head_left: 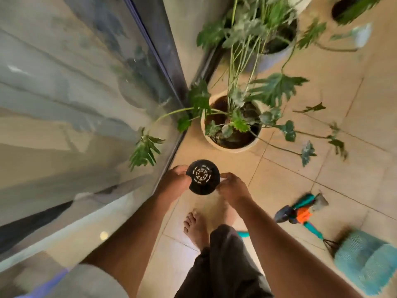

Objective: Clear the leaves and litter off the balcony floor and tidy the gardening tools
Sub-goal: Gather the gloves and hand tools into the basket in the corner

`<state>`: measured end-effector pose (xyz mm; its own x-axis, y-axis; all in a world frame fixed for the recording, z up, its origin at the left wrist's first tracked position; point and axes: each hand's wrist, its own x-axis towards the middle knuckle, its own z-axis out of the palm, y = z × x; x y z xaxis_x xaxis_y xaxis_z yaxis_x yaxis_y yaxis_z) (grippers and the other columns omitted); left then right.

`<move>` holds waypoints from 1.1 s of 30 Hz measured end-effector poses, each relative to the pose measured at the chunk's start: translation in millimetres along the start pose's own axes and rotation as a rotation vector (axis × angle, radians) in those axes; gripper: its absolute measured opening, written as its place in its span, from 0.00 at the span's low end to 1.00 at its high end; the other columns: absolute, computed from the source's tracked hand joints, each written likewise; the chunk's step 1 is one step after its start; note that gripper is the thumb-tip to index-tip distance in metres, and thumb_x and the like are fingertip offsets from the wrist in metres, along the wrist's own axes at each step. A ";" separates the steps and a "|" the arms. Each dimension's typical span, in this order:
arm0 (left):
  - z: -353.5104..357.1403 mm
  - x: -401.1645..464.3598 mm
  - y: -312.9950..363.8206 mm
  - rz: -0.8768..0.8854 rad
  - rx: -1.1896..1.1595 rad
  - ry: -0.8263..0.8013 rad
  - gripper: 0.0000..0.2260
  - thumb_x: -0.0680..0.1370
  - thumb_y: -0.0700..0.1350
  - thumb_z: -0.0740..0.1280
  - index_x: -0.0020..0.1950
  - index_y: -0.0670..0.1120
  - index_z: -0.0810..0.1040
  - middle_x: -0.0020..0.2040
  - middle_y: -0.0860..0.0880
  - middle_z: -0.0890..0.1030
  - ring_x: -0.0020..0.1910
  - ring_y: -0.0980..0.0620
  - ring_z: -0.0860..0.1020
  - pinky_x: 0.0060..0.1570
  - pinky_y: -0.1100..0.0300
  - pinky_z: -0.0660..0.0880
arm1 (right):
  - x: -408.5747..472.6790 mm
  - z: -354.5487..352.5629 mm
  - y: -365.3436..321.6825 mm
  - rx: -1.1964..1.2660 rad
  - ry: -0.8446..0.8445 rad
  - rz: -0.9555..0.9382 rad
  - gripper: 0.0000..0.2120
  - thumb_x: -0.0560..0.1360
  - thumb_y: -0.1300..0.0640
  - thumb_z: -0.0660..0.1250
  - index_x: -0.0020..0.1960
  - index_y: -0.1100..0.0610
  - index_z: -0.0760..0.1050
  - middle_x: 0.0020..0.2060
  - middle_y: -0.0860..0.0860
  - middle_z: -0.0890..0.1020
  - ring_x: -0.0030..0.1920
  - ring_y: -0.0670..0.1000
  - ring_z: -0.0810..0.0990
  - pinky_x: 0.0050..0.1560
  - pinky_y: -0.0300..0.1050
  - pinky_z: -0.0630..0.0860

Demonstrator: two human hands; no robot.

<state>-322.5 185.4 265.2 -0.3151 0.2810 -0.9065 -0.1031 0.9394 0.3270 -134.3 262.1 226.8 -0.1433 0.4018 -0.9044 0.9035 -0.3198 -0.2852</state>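
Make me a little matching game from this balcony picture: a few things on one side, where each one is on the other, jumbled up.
Things:
1. black plastic pot
2. cream planter
3. garden tools
4. teal mat

Places:
A. bottom right corner of the floor
B. held up between both hands
C. standing by the glass door, with a leafy plant in it
D. lying on the tiles, right of the bare feet

Pairs: 1-B, 2-C, 3-D, 4-A

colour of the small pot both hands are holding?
Black small pot, pale floor showing through its slotted base; head view.
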 end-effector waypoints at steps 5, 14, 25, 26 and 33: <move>22.4 85.2 -11.0 0.012 0.085 0.025 0.22 0.63 0.47 0.62 0.54 0.49 0.82 0.51 0.50 0.84 0.52 0.47 0.81 0.42 0.62 0.74 | 88.8 22.2 14.8 0.236 -0.030 0.099 0.23 0.73 0.55 0.71 0.68 0.49 0.78 0.46 0.53 0.88 0.49 0.56 0.87 0.50 0.58 0.86; 57.1 133.9 -33.4 -0.020 -0.171 -0.028 0.49 0.62 0.43 0.67 0.84 0.55 0.61 0.78 0.46 0.71 0.76 0.46 0.70 0.75 0.46 0.69 | 152.9 42.8 22.5 0.258 -0.074 0.088 0.31 0.69 0.44 0.67 0.71 0.51 0.76 0.52 0.54 0.86 0.47 0.55 0.88 0.47 0.57 0.87; 67.9 138.1 -11.6 -0.065 -0.130 -0.034 0.44 0.68 0.48 0.69 0.84 0.57 0.61 0.79 0.46 0.70 0.74 0.45 0.71 0.65 0.50 0.68 | 131.7 33.0 33.0 0.048 -0.106 -0.051 0.27 0.79 0.37 0.61 0.75 0.46 0.71 0.69 0.52 0.79 0.66 0.57 0.79 0.64 0.61 0.80; 67.2 131.4 -8.2 -0.056 -0.121 -0.017 0.42 0.70 0.49 0.70 0.84 0.57 0.62 0.79 0.47 0.70 0.73 0.46 0.71 0.66 0.50 0.68 | 121.3 28.5 32.9 0.037 -0.089 -0.065 0.26 0.81 0.38 0.62 0.75 0.47 0.71 0.69 0.52 0.79 0.67 0.57 0.78 0.65 0.61 0.79; 64.8 -7.9 47.8 0.071 -0.001 0.008 0.29 0.81 0.56 0.71 0.81 0.50 0.69 0.75 0.47 0.75 0.69 0.49 0.75 0.60 0.59 0.67 | -14.7 -36.5 26.4 0.179 0.109 -0.083 0.18 0.85 0.49 0.63 0.73 0.48 0.75 0.70 0.52 0.80 0.69 0.57 0.78 0.68 0.48 0.73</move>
<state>-263.8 240.9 270.7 -0.3292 0.3457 -0.8787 -0.0810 0.9168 0.3911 -93.6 279.1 244.1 -0.1605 0.5203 -0.8388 0.8031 -0.4251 -0.4174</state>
